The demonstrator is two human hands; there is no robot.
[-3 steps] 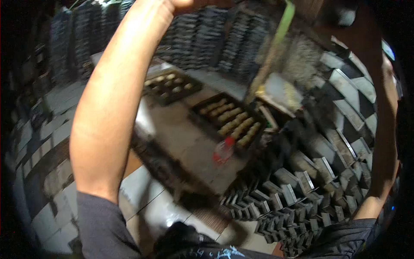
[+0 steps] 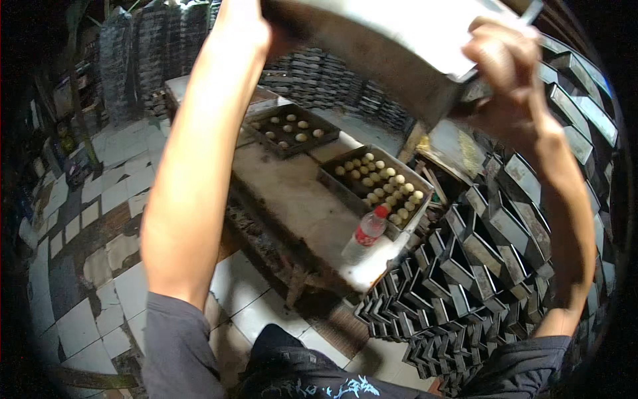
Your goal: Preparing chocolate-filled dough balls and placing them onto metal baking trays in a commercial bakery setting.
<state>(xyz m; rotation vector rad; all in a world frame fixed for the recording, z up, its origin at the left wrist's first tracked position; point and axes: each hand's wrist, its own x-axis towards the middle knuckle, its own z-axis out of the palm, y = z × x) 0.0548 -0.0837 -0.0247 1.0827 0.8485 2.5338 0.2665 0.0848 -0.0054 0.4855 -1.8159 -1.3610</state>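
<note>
Both my arms are raised, holding a large metal baking tray (image 2: 399, 46) tilted above the scene. My left hand (image 2: 246, 26) grips the tray's left end at the top edge of the picture. My right hand (image 2: 498, 73) clutches its right side, fingers curled over the rim. Below, on a worn table (image 2: 299, 206), stand two dark trays of pale dough balls: a near one (image 2: 379, 183) fairly full and a far one (image 2: 286, 130) with fewer pieces. A plastic bottle with a red cap (image 2: 365, 234) stands at the table's near corner.
A heap of dark metal baking tins (image 2: 478, 266) fills the right side, reaching the table's corner. More stacked tins (image 2: 332, 83) line the back. The cracked tiled floor (image 2: 100, 266) lies at left. My dark trousers (image 2: 299, 372) show at the bottom.
The view has swung so the table sits more centred. My right hand and the raised tray have come into the picture at the top.
</note>
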